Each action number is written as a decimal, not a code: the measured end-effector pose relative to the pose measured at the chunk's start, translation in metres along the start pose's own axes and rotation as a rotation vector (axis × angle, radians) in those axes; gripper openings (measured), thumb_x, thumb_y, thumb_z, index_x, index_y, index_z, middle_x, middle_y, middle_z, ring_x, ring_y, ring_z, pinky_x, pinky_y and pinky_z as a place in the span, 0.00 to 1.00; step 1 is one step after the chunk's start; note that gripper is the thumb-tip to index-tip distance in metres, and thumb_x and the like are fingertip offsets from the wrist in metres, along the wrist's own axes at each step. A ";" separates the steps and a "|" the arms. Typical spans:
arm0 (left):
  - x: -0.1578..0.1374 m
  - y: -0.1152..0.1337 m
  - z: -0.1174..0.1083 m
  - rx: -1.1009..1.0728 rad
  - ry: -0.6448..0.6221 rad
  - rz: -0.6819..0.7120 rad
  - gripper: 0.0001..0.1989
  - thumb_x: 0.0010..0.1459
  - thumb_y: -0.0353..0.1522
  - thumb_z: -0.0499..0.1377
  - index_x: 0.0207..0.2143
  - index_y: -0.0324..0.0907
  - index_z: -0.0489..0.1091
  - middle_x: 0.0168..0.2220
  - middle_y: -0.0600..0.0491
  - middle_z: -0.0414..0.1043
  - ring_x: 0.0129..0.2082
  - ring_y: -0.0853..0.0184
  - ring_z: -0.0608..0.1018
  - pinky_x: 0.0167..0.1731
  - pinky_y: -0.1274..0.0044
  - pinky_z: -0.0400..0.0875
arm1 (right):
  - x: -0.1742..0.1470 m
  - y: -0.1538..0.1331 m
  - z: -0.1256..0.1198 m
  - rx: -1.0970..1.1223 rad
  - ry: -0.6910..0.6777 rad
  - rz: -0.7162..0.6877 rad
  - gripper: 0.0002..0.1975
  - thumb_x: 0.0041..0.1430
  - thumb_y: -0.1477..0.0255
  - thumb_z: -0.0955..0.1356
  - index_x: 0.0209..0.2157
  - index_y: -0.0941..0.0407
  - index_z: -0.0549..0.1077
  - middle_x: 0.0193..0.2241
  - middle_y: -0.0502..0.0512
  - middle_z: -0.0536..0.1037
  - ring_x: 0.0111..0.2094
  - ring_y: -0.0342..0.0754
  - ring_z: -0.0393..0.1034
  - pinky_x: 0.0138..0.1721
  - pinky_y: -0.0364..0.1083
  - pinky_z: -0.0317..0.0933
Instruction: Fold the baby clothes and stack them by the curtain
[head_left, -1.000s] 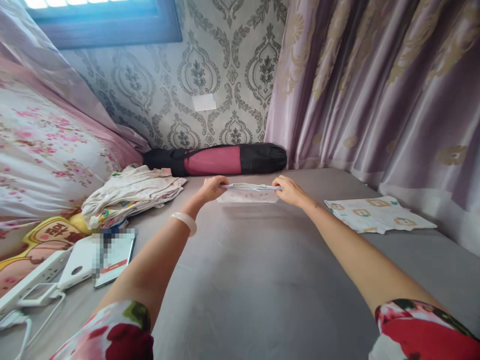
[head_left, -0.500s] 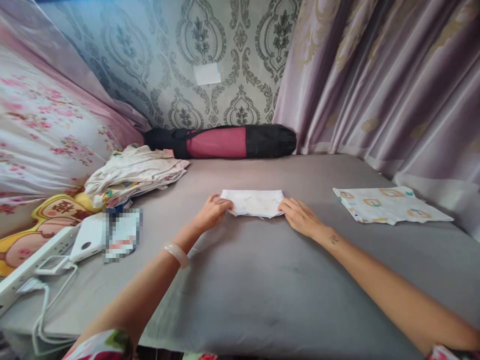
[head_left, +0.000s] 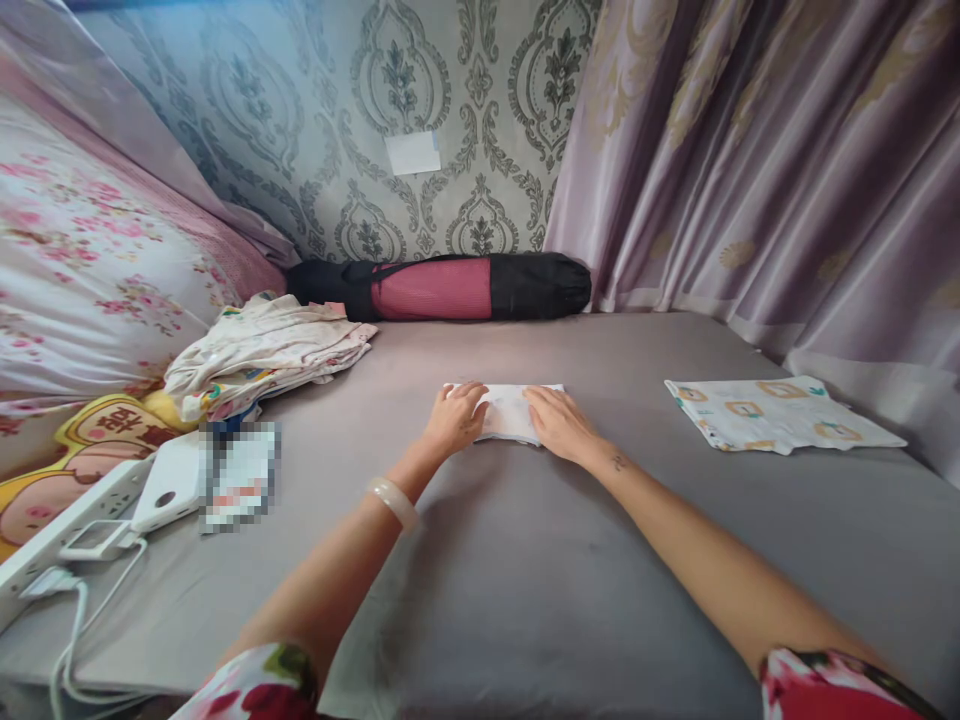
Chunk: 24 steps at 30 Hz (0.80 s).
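Note:
A small folded white cloth (head_left: 507, 418) with faint markings lies on the grey bed sheet (head_left: 570, 600), straight ahead of me. My left hand (head_left: 456, 415) rests palm-down over its left part, fingers stretched forward. Over its right part lies my right hand (head_left: 559, 420), flat, with the fingers apart. Both hands hide the cloth's side edges; its middle shows between them. To the right, apart from my hands, a larger folded white cloth with an orange and green print (head_left: 780, 412) lies flat.
A pile of crumpled clothes (head_left: 270, 345) sits at the left. Nearer are a yellow cushion (head_left: 112, 430), a white power bank (head_left: 172, 480) and a power strip (head_left: 82, 525) with cables. A black and pink roll bag (head_left: 435, 288) lies along the wall; curtains (head_left: 750, 180) hang right.
My hands have moved inward from the cloth's two ends onto its top. Their fingers went from gripping the edges to lying spread flat on it.

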<state>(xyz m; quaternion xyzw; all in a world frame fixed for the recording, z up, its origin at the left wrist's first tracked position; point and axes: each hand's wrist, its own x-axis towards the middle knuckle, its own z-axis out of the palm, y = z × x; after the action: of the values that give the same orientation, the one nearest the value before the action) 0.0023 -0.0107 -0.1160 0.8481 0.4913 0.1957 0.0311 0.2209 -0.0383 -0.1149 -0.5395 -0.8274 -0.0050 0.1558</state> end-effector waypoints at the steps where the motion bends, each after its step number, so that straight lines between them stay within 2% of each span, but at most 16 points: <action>1: 0.006 0.007 0.005 0.027 -0.016 -0.006 0.18 0.65 0.33 0.46 0.55 0.43 0.64 0.60 0.46 0.66 0.61 0.60 0.66 0.61 0.59 0.54 | 0.006 -0.004 0.007 0.003 0.003 0.022 0.22 0.67 0.73 0.54 0.58 0.61 0.65 0.60 0.63 0.65 0.61 0.54 0.57 0.61 0.54 0.49; 3: 0.015 0.018 0.016 0.072 -0.060 -0.022 0.21 0.66 0.33 0.45 0.59 0.41 0.61 0.63 0.44 0.61 0.64 0.57 0.60 0.62 0.57 0.51 | 0.015 -0.010 0.020 0.010 -0.018 0.041 0.25 0.67 0.71 0.53 0.62 0.63 0.60 0.64 0.64 0.58 0.66 0.55 0.48 0.64 0.57 0.42; 5: 0.018 0.022 0.026 0.102 -0.096 -0.048 0.23 0.67 0.36 0.43 0.61 0.39 0.59 0.65 0.43 0.57 0.66 0.56 0.56 0.63 0.56 0.49 | 0.019 -0.012 0.029 0.022 -0.043 0.042 0.27 0.66 0.70 0.53 0.64 0.63 0.56 0.66 0.63 0.55 0.67 0.54 0.44 0.65 0.58 0.39; 9: 0.015 0.022 0.040 0.117 -0.137 -0.078 0.26 0.68 0.38 0.39 0.64 0.38 0.55 0.66 0.44 0.53 0.67 0.55 0.54 0.63 0.57 0.48 | 0.019 -0.010 0.039 0.048 -0.070 0.045 0.28 0.66 0.70 0.53 0.65 0.62 0.55 0.66 0.62 0.55 0.67 0.53 0.46 0.66 0.58 0.38; 15: 0.012 0.023 0.043 0.140 -0.177 -0.090 0.27 0.69 0.39 0.38 0.65 0.39 0.53 0.67 0.45 0.51 0.67 0.55 0.53 0.64 0.58 0.48 | 0.017 -0.009 0.043 0.044 -0.074 0.043 0.28 0.66 0.70 0.51 0.65 0.62 0.55 0.65 0.62 0.56 0.66 0.54 0.48 0.65 0.59 0.40; 20: 0.011 0.024 0.045 0.130 -0.108 -0.088 0.26 0.69 0.39 0.39 0.64 0.38 0.56 0.65 0.45 0.55 0.66 0.56 0.56 0.63 0.59 0.51 | 0.019 -0.007 0.045 0.066 -0.096 0.055 0.28 0.66 0.70 0.52 0.65 0.62 0.55 0.66 0.61 0.55 0.66 0.53 0.48 0.65 0.59 0.39; 24: 0.007 0.025 0.043 0.125 0.066 -0.098 0.25 0.69 0.37 0.38 0.60 0.38 0.61 0.61 0.43 0.63 0.65 0.59 0.59 0.65 0.59 0.46 | 0.020 -0.010 0.039 0.097 -0.083 0.079 0.27 0.67 0.68 0.51 0.64 0.61 0.57 0.65 0.61 0.56 0.67 0.53 0.47 0.65 0.60 0.39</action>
<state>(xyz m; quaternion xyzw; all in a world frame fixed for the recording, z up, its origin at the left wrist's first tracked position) 0.0412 -0.0116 -0.1470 0.8166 0.5441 0.1907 -0.0286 0.1945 -0.0181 -0.1453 -0.5634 -0.8104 0.0638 0.1473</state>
